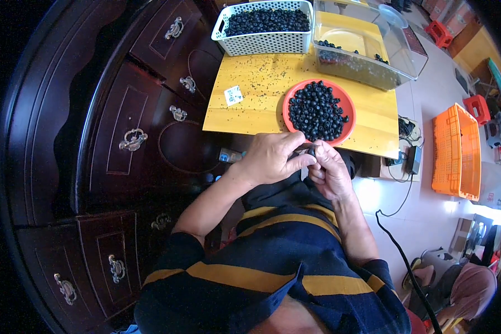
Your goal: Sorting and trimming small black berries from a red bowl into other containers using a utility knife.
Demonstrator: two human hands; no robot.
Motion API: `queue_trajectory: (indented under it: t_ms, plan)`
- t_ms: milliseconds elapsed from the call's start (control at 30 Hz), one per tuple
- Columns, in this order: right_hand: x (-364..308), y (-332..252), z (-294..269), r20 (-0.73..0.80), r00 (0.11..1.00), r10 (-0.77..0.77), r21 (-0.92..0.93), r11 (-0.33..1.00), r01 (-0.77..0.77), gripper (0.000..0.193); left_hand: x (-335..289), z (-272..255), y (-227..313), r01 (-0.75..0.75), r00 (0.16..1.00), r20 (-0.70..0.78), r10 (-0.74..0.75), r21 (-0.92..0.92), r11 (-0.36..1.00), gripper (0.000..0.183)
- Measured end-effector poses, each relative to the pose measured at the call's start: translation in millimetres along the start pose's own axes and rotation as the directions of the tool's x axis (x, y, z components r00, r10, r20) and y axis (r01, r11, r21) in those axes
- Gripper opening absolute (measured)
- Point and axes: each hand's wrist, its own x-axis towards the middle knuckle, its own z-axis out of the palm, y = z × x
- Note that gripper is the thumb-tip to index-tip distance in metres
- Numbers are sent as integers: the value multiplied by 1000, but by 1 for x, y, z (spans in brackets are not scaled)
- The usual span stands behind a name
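Observation:
My left hand (274,158) and my right hand (331,170) meet just in front of the table's near edge. Between their fingertips sits a small dark round piece (311,151), mostly covered by the fingers. Thumb and forefinger of each hand are closed around it. Right beyond my hands, a red round plate (350,121) holds a heap of small, black, round, bead-like pieces (315,110). Their exact kind cannot be made out.
The yellow table (261,114) carries dark crumbs and a white printed card (233,96). Behind stand a white perforated basket (264,43) of black pieces and a clear plastic bin (367,71). Dark drawers (129,117) line the left; an orange crate (456,153) and another person (462,284) are right.

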Motion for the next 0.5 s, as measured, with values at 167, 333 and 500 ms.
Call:
queue_trajectory:
  t_ms: [167,333,500]
  plan:
    - [-1,2,-1,10,1000,6,-17,1000,-6,22,-4,-1,1,-39,998,-39,39,19,999,36]
    - [-1,7,-2,46,999,12,22,1000,-13,22,-7,-3,3,-62,996,-64,66,55,997,37]
    - [0,11,-2,61,998,24,77,997,-28,21,-11,0,-1,-68,995,-68,71,47,997,35]
